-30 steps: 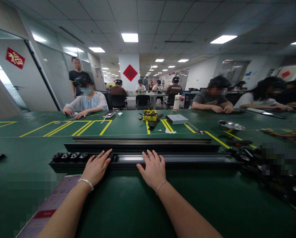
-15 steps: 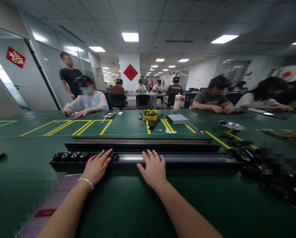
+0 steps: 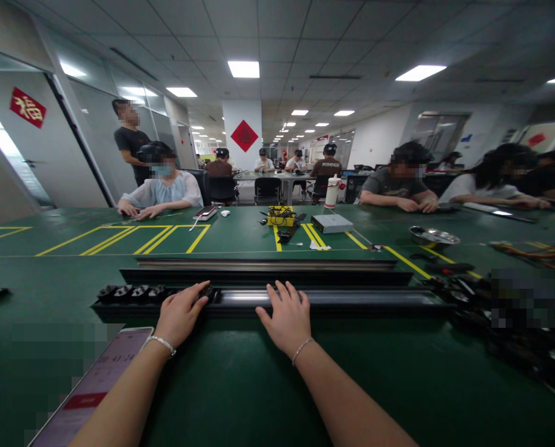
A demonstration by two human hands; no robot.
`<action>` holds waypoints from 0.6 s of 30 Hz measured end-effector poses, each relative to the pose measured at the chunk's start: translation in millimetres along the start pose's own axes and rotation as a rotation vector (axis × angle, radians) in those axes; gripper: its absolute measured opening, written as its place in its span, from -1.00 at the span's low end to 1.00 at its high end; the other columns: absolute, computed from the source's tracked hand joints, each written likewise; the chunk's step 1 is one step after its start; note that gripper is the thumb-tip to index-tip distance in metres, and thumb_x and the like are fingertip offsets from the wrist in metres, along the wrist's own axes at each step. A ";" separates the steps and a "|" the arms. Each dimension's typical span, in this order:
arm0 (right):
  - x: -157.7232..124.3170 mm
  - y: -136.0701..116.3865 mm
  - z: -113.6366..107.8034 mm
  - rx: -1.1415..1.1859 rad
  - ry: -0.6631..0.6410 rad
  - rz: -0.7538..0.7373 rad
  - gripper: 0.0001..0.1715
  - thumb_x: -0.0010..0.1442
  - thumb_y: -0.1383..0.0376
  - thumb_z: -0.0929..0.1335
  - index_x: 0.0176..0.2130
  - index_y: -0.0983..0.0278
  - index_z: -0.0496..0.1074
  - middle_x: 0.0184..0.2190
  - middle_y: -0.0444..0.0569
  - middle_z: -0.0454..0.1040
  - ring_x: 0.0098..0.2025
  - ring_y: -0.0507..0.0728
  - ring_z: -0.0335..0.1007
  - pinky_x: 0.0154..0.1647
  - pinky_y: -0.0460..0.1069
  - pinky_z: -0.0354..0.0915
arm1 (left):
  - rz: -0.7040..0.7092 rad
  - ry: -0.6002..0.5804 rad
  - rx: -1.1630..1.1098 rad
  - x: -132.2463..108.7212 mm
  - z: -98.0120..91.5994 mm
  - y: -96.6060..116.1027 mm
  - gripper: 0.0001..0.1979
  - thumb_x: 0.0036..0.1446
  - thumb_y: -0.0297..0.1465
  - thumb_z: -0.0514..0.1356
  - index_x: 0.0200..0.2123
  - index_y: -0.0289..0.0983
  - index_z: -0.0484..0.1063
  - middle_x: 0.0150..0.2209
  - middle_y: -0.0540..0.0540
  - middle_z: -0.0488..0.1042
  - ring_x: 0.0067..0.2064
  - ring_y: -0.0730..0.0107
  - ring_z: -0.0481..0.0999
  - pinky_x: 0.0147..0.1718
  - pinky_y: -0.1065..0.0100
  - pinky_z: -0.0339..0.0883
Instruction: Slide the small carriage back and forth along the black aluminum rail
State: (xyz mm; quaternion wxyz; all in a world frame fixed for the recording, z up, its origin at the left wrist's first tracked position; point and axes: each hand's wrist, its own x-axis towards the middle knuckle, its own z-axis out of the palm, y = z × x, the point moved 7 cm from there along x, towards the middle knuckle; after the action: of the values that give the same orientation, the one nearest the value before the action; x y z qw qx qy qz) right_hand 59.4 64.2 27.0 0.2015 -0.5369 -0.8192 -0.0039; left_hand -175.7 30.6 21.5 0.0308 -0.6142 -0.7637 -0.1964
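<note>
A long black metal track [image 3: 352, 299] lies lengthwise across the green table in front of me. Several small black socket-like modules [image 3: 140, 292] with silvery tops sit in a row in its left end. My left hand [image 3: 182, 315] reaches over the track, its thumb and fingertips closed about another black module [image 3: 211, 294] at the right of that row; the fingers hide most of it. Further right, my right hand [image 3: 287, 315] lies with spread fingers across the bare, shiny part of the track, holding nothing.
Behind the track lie more long dark bars [image 3: 268, 274]. A phone [image 3: 114, 366] rests by my left forearm. Black parts [image 3: 529, 335] are heaped at the right. Farther back are a metal bowl [image 3: 433, 236], a grey box [image 3: 332, 223] and a yellow cable holder [image 3: 280, 215]. Co-workers sit opposite.
The fingers of my left hand have drawn closer together at the module. My right hand stays in place. In the background, the standing person has turned slightly.
</note>
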 end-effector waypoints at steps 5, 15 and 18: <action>-0.2 1.2 0.6 0.025 0.024 -0.002 -0.37 0.13 -0.06 0.08 0.11 0.13 0.14 0.15 -0.04 0.11 0.19 0.22 -0.16 0.09 0.15 -0.25 | 0.038 -0.008 -0.007 0.6 -1.7 2.7 -0.57 0.13 -0.23 -0.12 0.07 -0.12 0.18 0.02 -0.01 0.36 0.02 0.34 0.33 -0.04 0.27 0.14; 0.4 2.1 0.8 0.017 0.027 0.002 -0.38 0.13 -0.05 0.10 0.11 0.13 0.15 0.15 -0.05 0.12 0.19 0.20 -0.17 0.08 0.12 -0.23 | 0.009 -0.005 0.001 2.5 -5.4 3.0 -0.59 0.11 -0.23 -0.07 0.03 -0.08 0.24 -0.01 0.05 0.39 -0.03 0.36 0.39 -0.08 0.36 0.22; 0.0 2.0 0.9 0.031 0.035 0.000 -0.39 0.13 -0.04 0.10 0.10 0.14 0.16 0.14 -0.04 0.13 0.18 0.19 -0.15 0.06 0.11 -0.20 | 0.023 0.006 -0.001 2.3 -4.1 3.3 -0.60 0.11 -0.22 -0.06 0.03 -0.07 0.24 -0.01 0.04 0.38 -0.01 0.37 0.37 -0.06 0.35 0.20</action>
State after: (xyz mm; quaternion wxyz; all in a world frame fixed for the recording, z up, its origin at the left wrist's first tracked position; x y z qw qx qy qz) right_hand 60.9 65.2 25.7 0.2240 -0.5334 -0.8157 -0.0007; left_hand -173.9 31.9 26.8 0.0349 -0.6224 -0.7564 -0.1981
